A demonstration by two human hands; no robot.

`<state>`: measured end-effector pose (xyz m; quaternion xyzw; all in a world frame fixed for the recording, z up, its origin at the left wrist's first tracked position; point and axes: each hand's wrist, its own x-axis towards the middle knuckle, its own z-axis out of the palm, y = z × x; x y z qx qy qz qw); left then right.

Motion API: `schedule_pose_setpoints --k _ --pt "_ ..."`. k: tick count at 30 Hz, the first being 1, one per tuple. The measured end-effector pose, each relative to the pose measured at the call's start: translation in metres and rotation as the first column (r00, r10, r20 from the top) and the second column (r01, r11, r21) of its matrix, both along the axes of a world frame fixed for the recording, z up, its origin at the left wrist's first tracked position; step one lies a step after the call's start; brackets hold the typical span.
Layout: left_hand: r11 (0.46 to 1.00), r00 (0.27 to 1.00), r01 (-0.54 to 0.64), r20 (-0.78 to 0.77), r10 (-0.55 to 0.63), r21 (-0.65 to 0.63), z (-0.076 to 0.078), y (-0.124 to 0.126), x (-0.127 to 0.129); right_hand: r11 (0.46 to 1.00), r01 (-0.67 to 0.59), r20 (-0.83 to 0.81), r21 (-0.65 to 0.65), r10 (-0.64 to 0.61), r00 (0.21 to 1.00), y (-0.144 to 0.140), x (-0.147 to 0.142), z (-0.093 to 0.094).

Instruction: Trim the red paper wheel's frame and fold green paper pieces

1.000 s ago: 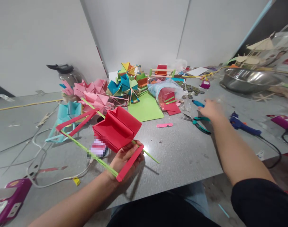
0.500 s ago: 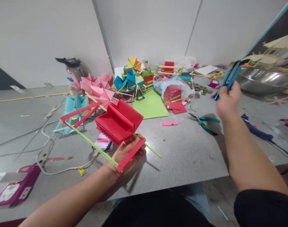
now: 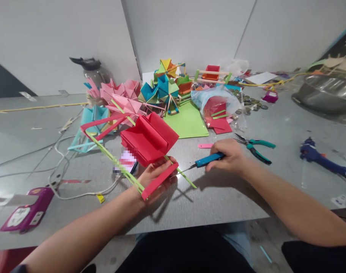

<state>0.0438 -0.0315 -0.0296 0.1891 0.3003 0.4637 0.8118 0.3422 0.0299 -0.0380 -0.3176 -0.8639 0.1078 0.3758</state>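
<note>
My left hand [image 3: 158, 174] is closed around the near end of a red paper model [image 3: 148, 136], a folded-paper body on a frame of red strips and light green sticks [image 3: 113, 161]. The model is tilted above the table. In my right hand [image 3: 228, 155] is a blue utility knife [image 3: 209, 159], its blade pointing left. The blade tip is close to the green stick and red strip by my left fingers; I cannot tell whether it touches. A pink strip [image 3: 205, 146] lies just behind my right hand.
Pliers [image 3: 255, 146] and a blue glue gun [image 3: 322, 157] lie to the right. Behind stand pink paper pieces [image 3: 124, 100], green sheets [image 3: 187, 121], a plastic bag [image 3: 215, 100] and a metal bowl [image 3: 329, 94]. A purple power strip [image 3: 27, 210] and cables lie left.
My right hand has come down and left with the utility knife, from beside the metal bowl to near the red model. My left hand keeps its hold on the model.
</note>
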Motion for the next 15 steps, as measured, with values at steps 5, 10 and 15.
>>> schedule_pose_setpoints --k 5,10,15 --pt "0.998 1.000 0.004 -0.025 -0.006 -0.063 0.0030 -0.0014 0.0027 0.995 0.066 0.109 -0.079 -0.058 0.992 -0.0008 -0.0058 -0.0028" --pt "0.994 1.000 0.022 -0.004 -0.022 -0.107 0.0015 -0.0017 0.0045 0.999 0.023 0.156 -0.045 -0.015 0.988 0.0021 -0.0015 -0.0061" --pt "0.989 0.996 0.083 0.048 -0.078 -0.125 -0.0037 -0.0028 0.0034 0.992 -0.068 0.244 0.105 0.041 0.969 0.0050 0.0001 -0.0014"
